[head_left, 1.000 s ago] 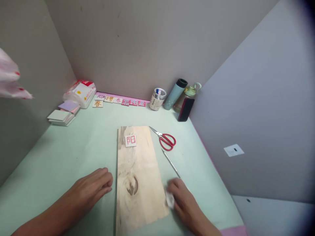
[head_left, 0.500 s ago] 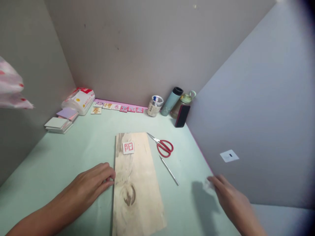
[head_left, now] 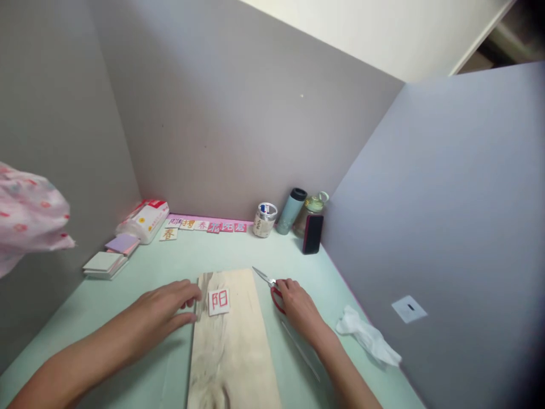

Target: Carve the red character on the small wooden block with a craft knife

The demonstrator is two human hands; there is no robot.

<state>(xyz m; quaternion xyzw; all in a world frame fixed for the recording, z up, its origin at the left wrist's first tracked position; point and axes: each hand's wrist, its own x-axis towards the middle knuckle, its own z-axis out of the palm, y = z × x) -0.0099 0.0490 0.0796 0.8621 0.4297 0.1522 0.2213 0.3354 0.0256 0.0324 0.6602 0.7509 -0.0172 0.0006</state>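
Note:
My left hand (head_left: 176, 307) is beside the left edge of a wooden board (head_left: 242, 346), thumb and fingers apart, holding nothing. On the board's upper part lies a white square tile (head_left: 218, 301) with a red carved character. My right hand (head_left: 296, 301) has its fingers closed over the red handles of a pair of scissors (head_left: 266, 277). The blades lie on the table and point to the upper left; part of the handles is hidden under my fingers. A thin metal craft knife (head_left: 300, 349) lies beside the board, below my right hand.
A crumpled white tissue (head_left: 368, 336) lies at the right. Along the back stand several carved tiles (head_left: 202, 226), a can (head_left: 264, 220), a tumbler (head_left: 292, 211), a green-lidded bottle (head_left: 315, 203) and a phone (head_left: 313, 234). Blocks (head_left: 104, 264) and a tissue pack (head_left: 147, 220) sit at left.
My right hand has let go of the tissue at the right and moved left onto the scissors. My left hand's fingers have spread slightly and shifted up along the board. The view has tilted up.

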